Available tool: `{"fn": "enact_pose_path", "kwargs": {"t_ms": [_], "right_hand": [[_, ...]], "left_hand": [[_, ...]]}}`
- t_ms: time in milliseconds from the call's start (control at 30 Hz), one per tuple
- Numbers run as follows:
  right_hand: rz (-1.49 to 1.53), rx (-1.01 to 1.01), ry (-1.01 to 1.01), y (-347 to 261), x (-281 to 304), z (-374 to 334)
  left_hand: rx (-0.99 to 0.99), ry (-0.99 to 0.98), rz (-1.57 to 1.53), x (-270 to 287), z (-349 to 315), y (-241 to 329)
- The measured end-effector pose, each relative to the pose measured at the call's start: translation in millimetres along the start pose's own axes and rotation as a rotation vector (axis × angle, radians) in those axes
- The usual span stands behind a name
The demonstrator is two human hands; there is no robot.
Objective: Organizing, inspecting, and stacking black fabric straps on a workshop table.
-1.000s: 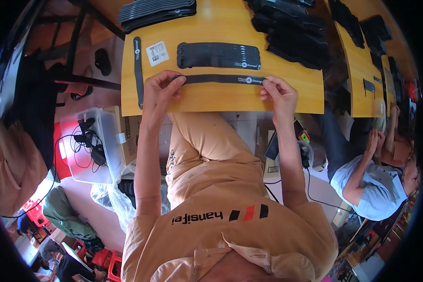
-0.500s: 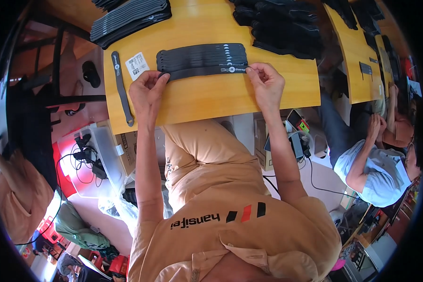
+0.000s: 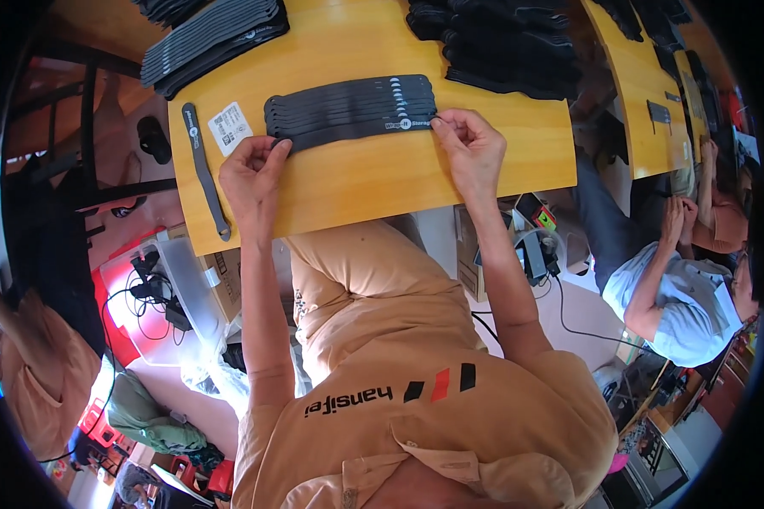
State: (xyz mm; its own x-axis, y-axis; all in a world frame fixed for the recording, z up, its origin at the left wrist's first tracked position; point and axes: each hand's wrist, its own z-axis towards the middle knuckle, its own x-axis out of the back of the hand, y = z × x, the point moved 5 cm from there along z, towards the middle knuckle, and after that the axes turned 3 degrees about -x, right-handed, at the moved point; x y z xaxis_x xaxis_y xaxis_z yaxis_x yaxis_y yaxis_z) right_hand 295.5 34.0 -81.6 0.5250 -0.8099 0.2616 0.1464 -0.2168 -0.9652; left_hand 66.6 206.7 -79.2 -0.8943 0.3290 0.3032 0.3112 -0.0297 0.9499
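The left hand (image 3: pixel 253 178) and the right hand (image 3: pixel 475 151) are both closed in a pinch, each gripping one end of the same black strap (image 3: pixel 339 138) between thumb and fingertips. Both forearms reach up from the lower edge, roughly parallel and well apart. The left wrist is nearly straight, its knuckles turned up and its thumb pointing inward; the right forearm slants outward from the wrist, its thumb and forefinger pointing left, the other fingers curled behind.

The held strap stretches between the hands, over the front part of the bench (image 3: pixel 399 182), slightly higher at its right end. It runs along the near side of a fanned set of black straps (image 3: pixel 339 106), which lie overlapping with their rounded ends stepped. Whether it presses fully on them is hard to tell.

Left of the left hand, a single dark strap (image 3: pixel 202 174) lies lengthwise near the bench's left edge. Just beside its upper part is a white printed label (image 3: pixel 230 127), close to the left hand's fingers.

Farther back, a thick stack of dark straps (image 3: pixel 216 42) sits at the far left, and a heap of black pieces (image 3: pixel 509 51) at the far right. Beyond, to the right, a person in a light blue shirt (image 3: pixel 683 293) sits near another yellow bench (image 3: pixel 637 102).
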Motion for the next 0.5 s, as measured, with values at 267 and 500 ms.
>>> {"fn": "enact_pose_path", "kwargs": {"t_ms": [267, 500], "right_hand": [[-0.009, 0.005, 0.033, -0.2, 0.2, 1.5], [-0.008, -0.001, 0.027, -1.1, 0.0, 0.7]], "left_hand": [[-0.001, 0.006, -0.027, -0.1, 0.4, -0.2], [0.027, 0.003, -0.035, -0.6, -0.4, 0.6]]}}
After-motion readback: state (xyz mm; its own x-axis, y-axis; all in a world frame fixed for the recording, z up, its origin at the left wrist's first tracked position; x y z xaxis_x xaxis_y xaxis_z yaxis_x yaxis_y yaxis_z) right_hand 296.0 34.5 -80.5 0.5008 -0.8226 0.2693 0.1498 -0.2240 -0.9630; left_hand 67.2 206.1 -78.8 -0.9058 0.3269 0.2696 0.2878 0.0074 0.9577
